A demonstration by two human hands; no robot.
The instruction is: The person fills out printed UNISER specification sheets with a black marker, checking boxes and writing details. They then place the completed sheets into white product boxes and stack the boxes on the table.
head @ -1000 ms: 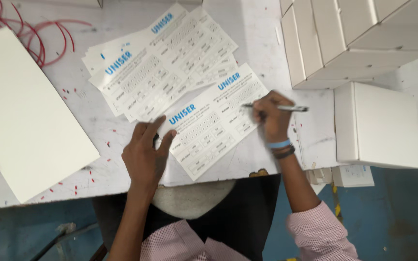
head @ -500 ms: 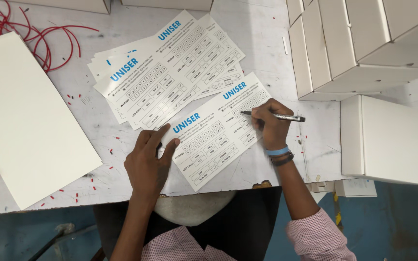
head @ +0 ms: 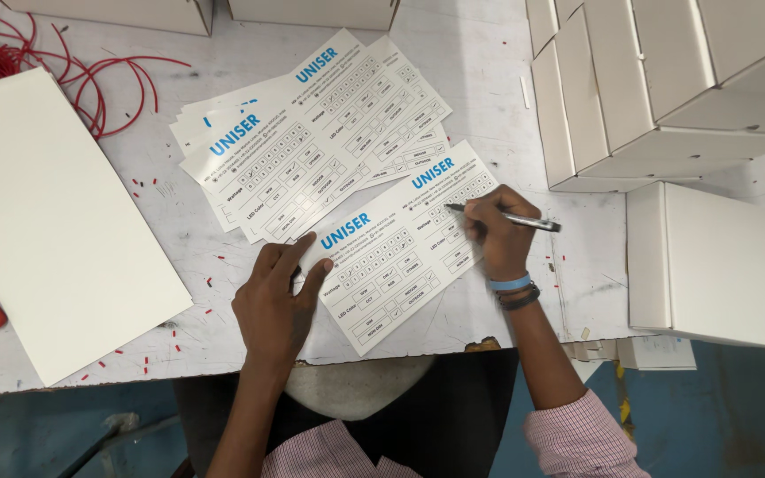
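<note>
A white printed form sheet (head: 400, 252) with blue lettering and small grids lies slanted at the table's front edge. My left hand (head: 278, 301) rests flat on its lower left corner, fingers spread. My right hand (head: 496, 232) grips a silver and black pen (head: 524, 220), whose tip touches the sheet's upper right part. A fanned pile of the same forms (head: 312, 142) lies just beyond it.
A large blank white card (head: 46, 221) lies at the left, with red wires (head: 90, 84) behind it. White cardboard boxes (head: 666, 97) are stacked at the right, one more box (head: 710, 265) near the edge. Red wire bits dot the worn white table (head: 188, 257).
The view has shifted slightly. My right hand with the pen has moved a little left along the sheet. My left hand stays pressed on the sheet.
</note>
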